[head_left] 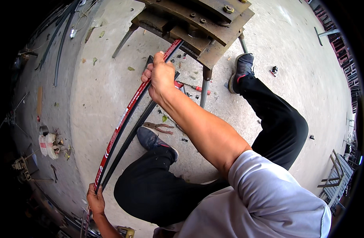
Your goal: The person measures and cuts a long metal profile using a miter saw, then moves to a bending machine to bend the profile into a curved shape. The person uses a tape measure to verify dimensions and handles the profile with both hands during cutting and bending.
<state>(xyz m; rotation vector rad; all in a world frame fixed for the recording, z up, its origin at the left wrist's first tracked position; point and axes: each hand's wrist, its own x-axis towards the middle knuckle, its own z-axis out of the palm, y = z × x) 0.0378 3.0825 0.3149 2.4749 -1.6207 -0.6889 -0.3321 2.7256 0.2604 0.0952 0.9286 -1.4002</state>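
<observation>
A long, slightly curved dark profile strip with red printed film runs from the lower left up to a steel bench machine. The strip's far end goes in between the machine's plates, where it is hidden. My right hand is closed round the strip a little short of the machine. Farther down the same strip, my left hand grips it near the lower left. A second dark bar lies beside and below the strip, under my right forearm.
Pliers lie by my left shoe. A red-handled screwdriver rests beneath the machine near its legs. Long dark bars lie at the far left, above a white bundle. Metal frames stand at the right.
</observation>
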